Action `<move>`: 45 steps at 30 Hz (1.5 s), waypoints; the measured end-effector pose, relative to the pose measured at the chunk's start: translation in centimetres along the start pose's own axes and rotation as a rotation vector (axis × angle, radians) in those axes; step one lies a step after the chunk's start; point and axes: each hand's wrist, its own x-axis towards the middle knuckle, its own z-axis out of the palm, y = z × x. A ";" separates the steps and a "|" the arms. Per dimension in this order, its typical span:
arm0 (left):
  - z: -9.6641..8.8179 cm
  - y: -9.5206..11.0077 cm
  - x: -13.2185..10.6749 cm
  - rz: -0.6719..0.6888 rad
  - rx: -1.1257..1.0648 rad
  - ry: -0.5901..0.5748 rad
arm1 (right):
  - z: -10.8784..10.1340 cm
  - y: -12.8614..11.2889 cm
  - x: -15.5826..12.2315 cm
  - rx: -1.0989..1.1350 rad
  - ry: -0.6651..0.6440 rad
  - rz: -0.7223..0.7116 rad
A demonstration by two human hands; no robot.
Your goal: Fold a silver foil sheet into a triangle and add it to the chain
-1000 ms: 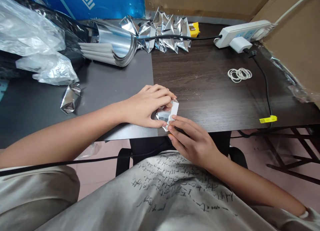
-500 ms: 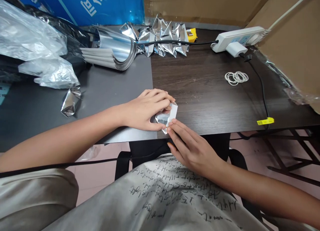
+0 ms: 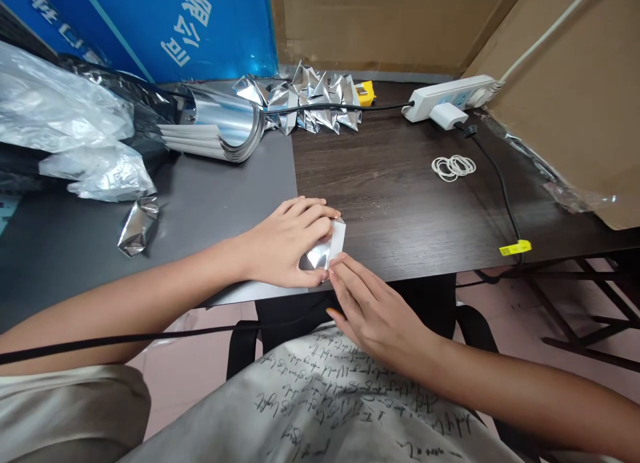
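A small folded silver foil packet (image 3: 318, 255) with a white strip along its right side lies near the table's front edge. My left hand (image 3: 285, 243) spans it from the left, its thumb on the near end and bent fingers over the far end, holding it down. From the lower right, my right hand (image 3: 375, 303) touches the packet's near right corner with its fingertips. Its fingers are stretched out and its thumb stands apart below. The packet's far part is hidden under my left fingers.
Several crumpled foil pieces (image 3: 320, 99) and a curled stack of foil sheets (image 3: 225, 123) sit at the back. Another foil packet (image 3: 139, 226) lies left by plastic bags (image 3: 95, 123). White bands (image 3: 453, 168), a power strip (image 3: 450, 96) and a black cable (image 3: 500, 183) are on the right.
The view has tilted up and shifted slightly right, so everything sits lower and further left. Both hands remain at the packet, with my right fingertips still at its near corner.
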 end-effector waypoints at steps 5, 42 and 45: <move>0.0 0.2 0.2 -0.017 0.005 0.007 | -1.3 1.5 0.2 0.172 0.002 -0.006; -0.2 3.8 -4.7 0.057 0.252 0.213 | -1.5 11.1 -0.6 0.347 -0.013 -0.205; 0.1 4.3 -5.2 0.060 0.254 0.211 | -1.6 10.9 -1.0 0.337 -0.006 -0.211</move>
